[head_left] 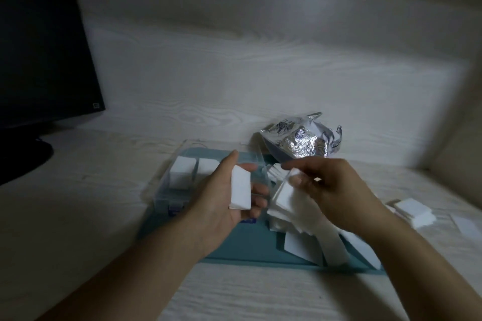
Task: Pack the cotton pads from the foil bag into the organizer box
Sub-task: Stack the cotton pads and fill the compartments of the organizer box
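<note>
Two hands grip cotton pads: left hand (221, 198) a stack (240, 191), right hand (328, 190) loose pads (284, 197).

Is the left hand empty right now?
No, the left hand grips a neat stack of cotton pads just beside the clear organizer box.

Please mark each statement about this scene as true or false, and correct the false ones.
1. The left hand holds a stack of cotton pads. True.
2. The foil bag lies in front of the hands. False: it lies behind them, near the wall.
3. The organizer box already contains some pads. True.
4. The right hand is empty. False: it pinches pads from the loose pile.
5. A dark monitor stands at the right. False: at the left.
</note>
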